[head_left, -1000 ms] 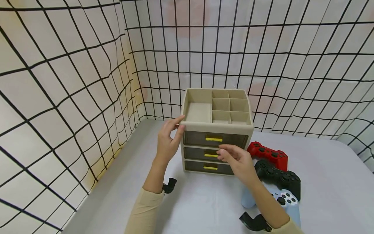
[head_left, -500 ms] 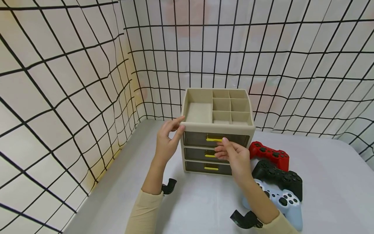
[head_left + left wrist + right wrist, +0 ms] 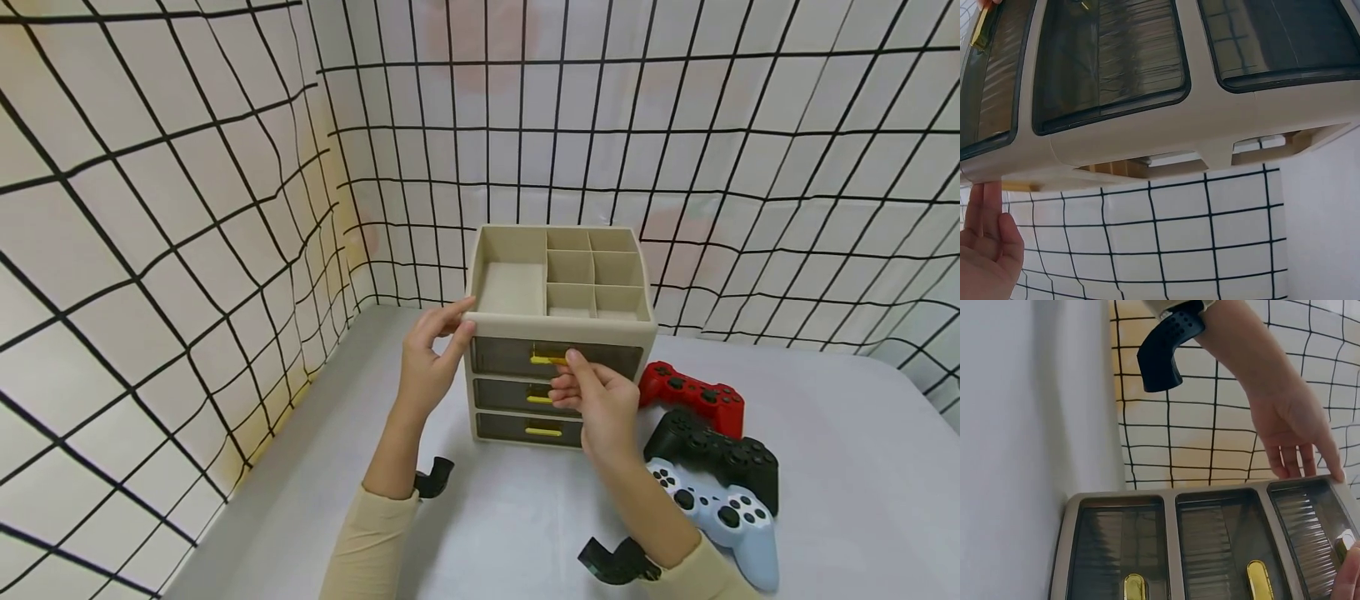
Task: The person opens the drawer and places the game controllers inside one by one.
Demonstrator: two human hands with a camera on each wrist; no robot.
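A person's two bare hands work at a small beige drawer cabinet (image 3: 555, 326) that stands near the back edge of a pale tabletop (image 3: 510, 517), with a black wire mesh (image 3: 487, 129) behind it. The thumb and fingertips of the right hand (image 3: 606, 408) are together, pinching the right end of the yellow handle (image 3: 543, 360) on the top drawer (image 3: 497, 354). The left hand (image 3: 429, 360) is not clenched: its outstretched fingers rest against the cabinet's upper left front corner and seem to steady it. The work looks to be at an early point: the hold on the handle is made, but the top drawer sits flush in the cabinet and is not yet drawn out. The middle drawer (image 3: 495, 393) and bottom drawer (image 3: 493, 427) are closed too; their dark fronts leave unclear what is inside. Three game controllers lie untouched to the cabinet's right, in a close row running toward the tabletop's near edge: a red controller (image 3: 697, 396) beside the cabinet, then a black controller (image 3: 712, 454), then a light blue controller (image 3: 742, 527).
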